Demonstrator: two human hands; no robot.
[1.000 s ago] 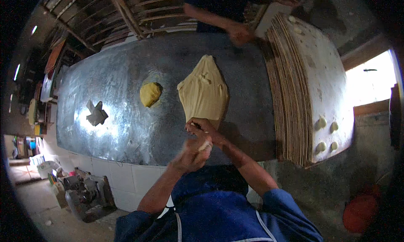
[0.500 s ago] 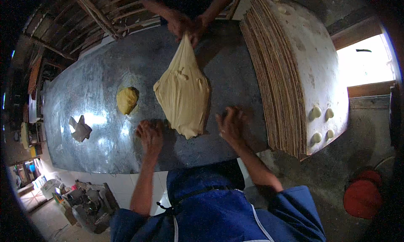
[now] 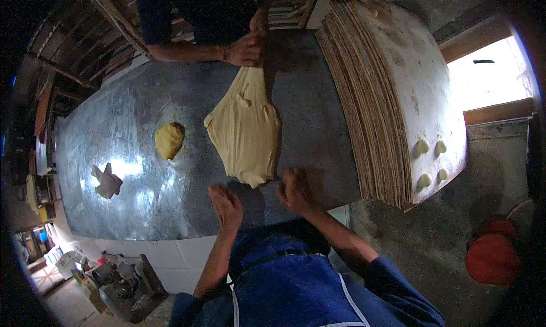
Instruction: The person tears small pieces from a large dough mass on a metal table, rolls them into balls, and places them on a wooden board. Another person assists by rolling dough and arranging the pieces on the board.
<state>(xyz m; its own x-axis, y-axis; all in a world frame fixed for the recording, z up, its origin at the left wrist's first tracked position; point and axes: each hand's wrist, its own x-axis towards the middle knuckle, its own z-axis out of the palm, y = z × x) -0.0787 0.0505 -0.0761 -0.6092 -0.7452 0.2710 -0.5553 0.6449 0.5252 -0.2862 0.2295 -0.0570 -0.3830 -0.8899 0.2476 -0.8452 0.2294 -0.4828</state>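
A large stretched sheet of pale dough (image 3: 244,133) lies lengthwise on the dark metal table (image 3: 136,202), drawn to a narrow neck at its far end. A co-worker's hand (image 3: 247,50) grips that neck. Just off the dough's near left corner is my left hand (image 3: 226,206), fingers loosely bent and slightly apart, with nothing in it. My right hand (image 3: 297,193) hovers by the near right corner, its fingers likewise bent and apart, holding nothing. Neither hand appears to touch the dough.
A smaller yellow dough lump (image 3: 169,141) sits left of the sheet. Farther left is a crumpled grey piece (image 3: 107,182) of unclear material. A tall stack of boards (image 3: 375,116) borders the right side, several small round dough pieces (image 3: 424,180) on top. A red object (image 3: 493,253) stands lower right.
Both my hands have come inward and nearer my body, toward the dough's near end. The co-worker's arm now reaches in from the left, one hand on the neck, the other drawn back.
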